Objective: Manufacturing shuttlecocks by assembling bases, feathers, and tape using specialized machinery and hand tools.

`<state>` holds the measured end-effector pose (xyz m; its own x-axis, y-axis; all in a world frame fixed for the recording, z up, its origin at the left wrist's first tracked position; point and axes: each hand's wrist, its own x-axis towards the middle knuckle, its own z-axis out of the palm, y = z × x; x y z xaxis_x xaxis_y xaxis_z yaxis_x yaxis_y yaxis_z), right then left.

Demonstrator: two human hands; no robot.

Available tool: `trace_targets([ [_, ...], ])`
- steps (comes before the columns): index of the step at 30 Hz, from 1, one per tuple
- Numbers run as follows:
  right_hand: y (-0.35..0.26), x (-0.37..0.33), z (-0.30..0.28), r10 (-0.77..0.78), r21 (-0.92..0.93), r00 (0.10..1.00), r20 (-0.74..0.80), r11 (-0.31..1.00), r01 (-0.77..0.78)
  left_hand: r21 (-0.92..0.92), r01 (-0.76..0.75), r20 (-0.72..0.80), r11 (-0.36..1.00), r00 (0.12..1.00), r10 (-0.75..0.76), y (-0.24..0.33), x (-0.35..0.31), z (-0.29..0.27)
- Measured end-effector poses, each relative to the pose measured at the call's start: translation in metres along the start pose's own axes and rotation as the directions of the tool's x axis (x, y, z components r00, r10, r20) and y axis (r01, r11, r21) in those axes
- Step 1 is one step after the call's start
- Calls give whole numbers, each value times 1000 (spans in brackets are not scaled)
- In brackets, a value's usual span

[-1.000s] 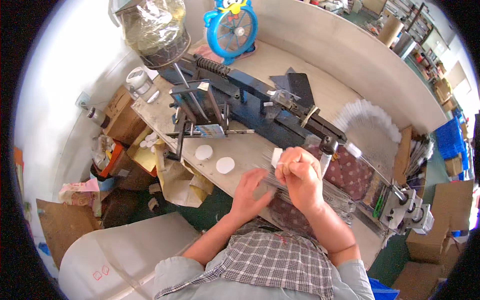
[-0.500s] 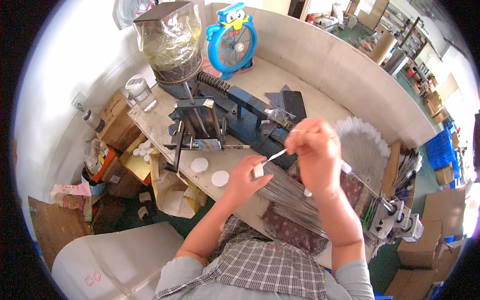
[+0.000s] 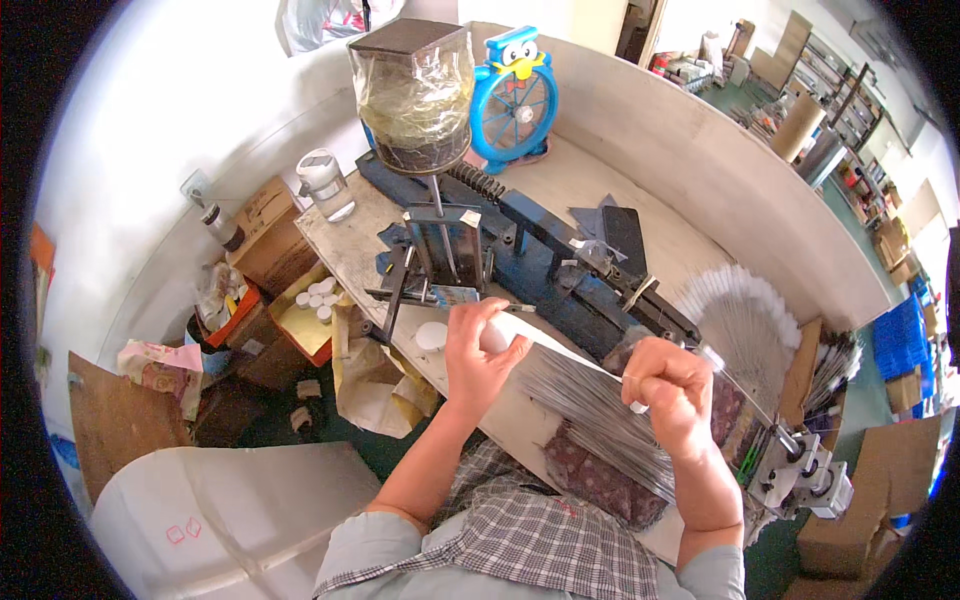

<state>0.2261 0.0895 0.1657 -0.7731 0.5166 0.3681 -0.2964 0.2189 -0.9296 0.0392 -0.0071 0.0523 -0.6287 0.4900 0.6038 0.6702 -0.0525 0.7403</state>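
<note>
My left hand (image 3: 470, 355) is closed round a small white roll (image 3: 494, 338), thumb and fingers at its sides. From there a white strip (image 3: 570, 352) runs taut across to my right hand (image 3: 668, 395), whose fingers are pinched on its far end. A small white bit (image 3: 638, 407) shows just under those fingers; what it belongs to is unclear. Below the strip lies a bundle of thin grey metal rods (image 3: 600, 420) on a patterned dark red cloth (image 3: 600, 475). A white disc (image 3: 431, 336) rests on the table beside my left hand.
A blue metal machine (image 3: 530, 235) with a lever crosses the bench, a plastic-wrapped block (image 3: 415, 95) above it. Behind stand a blue toy-shaped fan (image 3: 515, 110) and a dark phone-like slab (image 3: 624, 240). Fanned rods (image 3: 745, 330) and a motor fixture (image 3: 805, 475) sit right. Boxes crowd the left.
My right hand has moved down and right, drawing the white strip out longer and straighter. My left hand stays closed on the roll. The whole view has shifted a little.
</note>
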Motion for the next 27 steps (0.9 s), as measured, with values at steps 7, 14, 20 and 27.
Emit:
trace_targets([
  [7,7,10,15,-181,-890,962,204,375,259,-246,238,517,940,852,-80,4,-14,-26],
  [14,28,3,-1,-143,-894,976,163,397,208,-661,749,748,43,662,-35,7,-31,-44],
  [20,8,-5,12,-147,-671,952,268,681,294,-618,786,694,-27,529,-488,8,-30,-20],
  [27,23,-38,52,-19,-134,867,498,986,98,-654,666,727,-359,422,-541,8,-22,-6],
])
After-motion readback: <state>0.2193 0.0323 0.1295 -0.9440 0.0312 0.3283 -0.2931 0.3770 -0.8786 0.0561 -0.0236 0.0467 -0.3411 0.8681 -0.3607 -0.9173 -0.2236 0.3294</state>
